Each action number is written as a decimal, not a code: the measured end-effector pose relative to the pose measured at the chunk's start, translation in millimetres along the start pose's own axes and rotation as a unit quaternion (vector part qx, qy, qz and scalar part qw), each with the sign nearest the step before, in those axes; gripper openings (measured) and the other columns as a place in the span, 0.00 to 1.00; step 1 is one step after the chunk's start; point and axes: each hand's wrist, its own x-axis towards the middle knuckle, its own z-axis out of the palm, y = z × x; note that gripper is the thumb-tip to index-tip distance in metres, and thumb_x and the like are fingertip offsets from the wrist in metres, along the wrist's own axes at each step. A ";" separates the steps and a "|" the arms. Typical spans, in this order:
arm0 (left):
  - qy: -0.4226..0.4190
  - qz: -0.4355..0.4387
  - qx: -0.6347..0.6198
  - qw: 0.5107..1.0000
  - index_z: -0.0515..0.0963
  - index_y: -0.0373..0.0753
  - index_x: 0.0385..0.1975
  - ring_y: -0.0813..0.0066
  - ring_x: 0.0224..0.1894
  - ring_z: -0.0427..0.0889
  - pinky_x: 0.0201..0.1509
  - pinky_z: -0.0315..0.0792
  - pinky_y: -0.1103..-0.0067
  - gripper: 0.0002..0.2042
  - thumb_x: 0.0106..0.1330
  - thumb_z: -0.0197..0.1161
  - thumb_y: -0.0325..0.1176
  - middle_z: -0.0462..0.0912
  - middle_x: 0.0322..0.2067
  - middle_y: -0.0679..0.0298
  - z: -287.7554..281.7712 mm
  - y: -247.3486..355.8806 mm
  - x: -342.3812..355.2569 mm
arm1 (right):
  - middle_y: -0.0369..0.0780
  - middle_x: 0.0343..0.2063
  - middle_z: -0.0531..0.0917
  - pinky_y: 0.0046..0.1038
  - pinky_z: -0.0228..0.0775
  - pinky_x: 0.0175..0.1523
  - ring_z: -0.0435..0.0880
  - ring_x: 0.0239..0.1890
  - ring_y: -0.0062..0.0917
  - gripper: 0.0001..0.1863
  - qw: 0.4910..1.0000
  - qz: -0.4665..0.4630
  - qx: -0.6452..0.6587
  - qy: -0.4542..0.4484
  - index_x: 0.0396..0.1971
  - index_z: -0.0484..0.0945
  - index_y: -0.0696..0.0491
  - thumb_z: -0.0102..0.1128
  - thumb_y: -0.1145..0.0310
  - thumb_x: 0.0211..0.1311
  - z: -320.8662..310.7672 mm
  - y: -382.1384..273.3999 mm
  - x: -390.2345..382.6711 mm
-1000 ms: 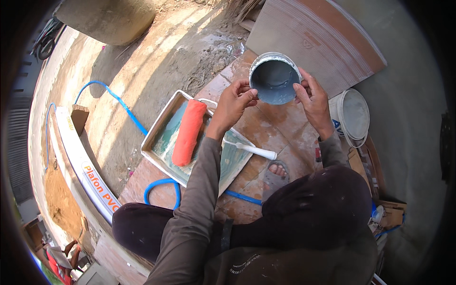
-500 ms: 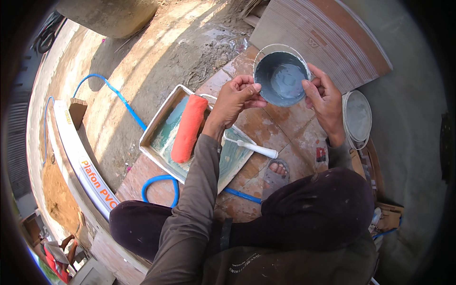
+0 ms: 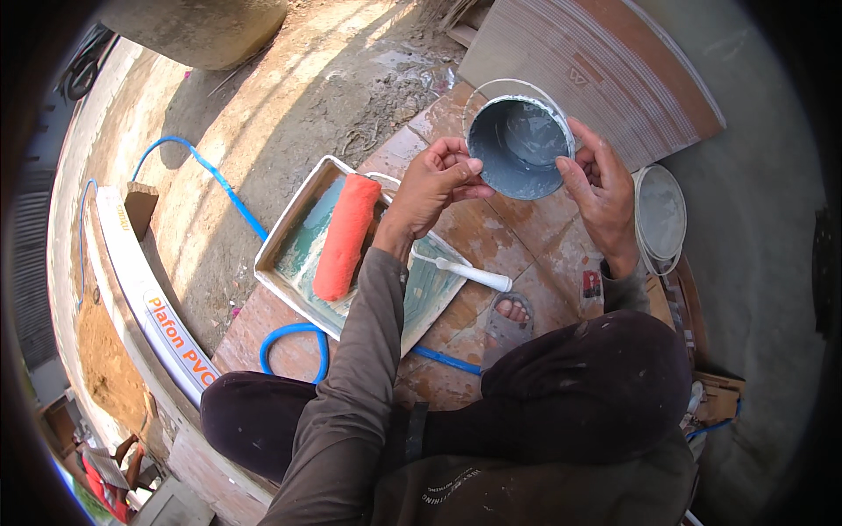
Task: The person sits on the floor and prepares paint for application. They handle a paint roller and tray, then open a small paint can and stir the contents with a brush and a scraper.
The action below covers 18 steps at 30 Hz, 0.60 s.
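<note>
On my remote feed, left hand (image 3: 443, 180) pinching small bucket (image 3: 517, 149) by the rim, right hand (image 3: 601, 186) gripping opposite side, bucket held right of paint tray (image 3: 294, 304), orange roller (image 3: 344, 237) lying in tray, blue hose (image 3: 298, 328) looped beside tray.

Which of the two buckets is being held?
The grey-lined bucket, gripped between the left hand and right hand; the paler bucket is farther right, in neither hand.
</note>
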 end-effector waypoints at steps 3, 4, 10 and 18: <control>0.001 0.000 0.001 1.000 0.71 0.38 0.52 0.68 0.45 0.87 0.52 0.86 0.68 0.14 0.71 0.66 0.28 0.83 0.44 0.61 -1.1 -0.3 -0.5 | 0.34 0.29 0.76 0.20 0.71 0.34 0.75 0.29 0.15 0.24 1.000 -0.010 -0.005 0.001 0.63 0.76 0.56 0.67 0.70 0.68 0.8 -0.5 -0.6; 0.001 0.000 0.001 1.000 0.71 0.38 0.52 0.68 0.46 0.87 0.52 0.86 0.67 0.14 0.71 0.65 0.28 0.83 0.45 0.61 -1.3 0.0 -0.7 | 0.34 0.29 0.76 0.20 0.71 0.34 0.75 0.29 0.15 0.24 1.000 -0.009 -0.006 0.000 0.63 0.76 0.56 0.66 0.70 0.68 1.0 -0.6 -0.5; -0.006 -0.010 0.003 1.000 0.72 0.38 0.51 0.70 0.43 0.87 0.49 0.87 0.69 0.14 0.70 0.67 0.28 0.83 0.41 0.63 1.7 5.0 -2.0 | 0.33 0.28 0.76 0.19 0.69 0.33 0.75 0.28 0.13 0.23 0.999 0.037 0.029 -0.001 0.63 0.75 0.58 0.64 0.69 0.70 -0.7 7.2 2.1; -0.008 -0.013 0.010 1.000 0.72 0.38 0.48 0.68 0.35 0.88 0.43 0.87 0.73 0.14 0.69 0.69 0.30 0.84 0.35 0.61 5.2 10.7 -6.6 | 0.31 0.26 0.75 0.16 0.66 0.26 0.74 0.23 0.11 0.22 0.987 0.105 0.118 0.000 0.63 0.74 0.60 0.60 0.68 0.73 0.1 14.6 1.6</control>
